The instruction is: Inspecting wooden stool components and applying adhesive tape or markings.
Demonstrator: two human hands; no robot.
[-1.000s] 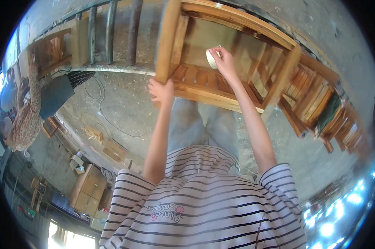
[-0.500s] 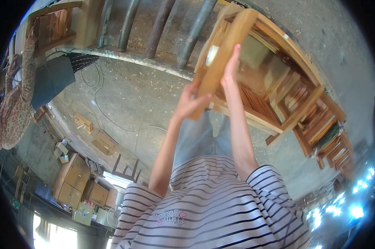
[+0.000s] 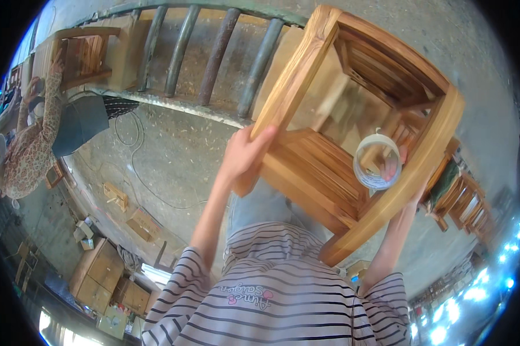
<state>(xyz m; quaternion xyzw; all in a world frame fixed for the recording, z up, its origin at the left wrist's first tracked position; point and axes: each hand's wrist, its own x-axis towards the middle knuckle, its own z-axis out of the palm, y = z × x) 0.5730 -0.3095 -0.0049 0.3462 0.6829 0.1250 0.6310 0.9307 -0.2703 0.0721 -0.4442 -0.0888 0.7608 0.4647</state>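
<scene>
A brown wooden chair frame with slatted sides is tilted in front of me. My left hand grips its left rail, thumb over the top and the other fingers mostly hidden. My right forearm passes behind the right rail, and the fingers of my right hand show through the frame's opening. They curl at a pale roll of tape, some of them seen through its ring. The rail hides the rest of that hand, so I cannot tell whether it also touches the wood.
A rack of metal bars stands beyond the chair. More wooden chairs stand at the right. At far left a person in a patterned sleeve is by another chair. A cable and a cardboard box lie on the floor.
The chair frame has turned and come closer to me. My left hand has moved up onto its left rail. My right hand has left the front rail and moved right, behind the other rail.
</scene>
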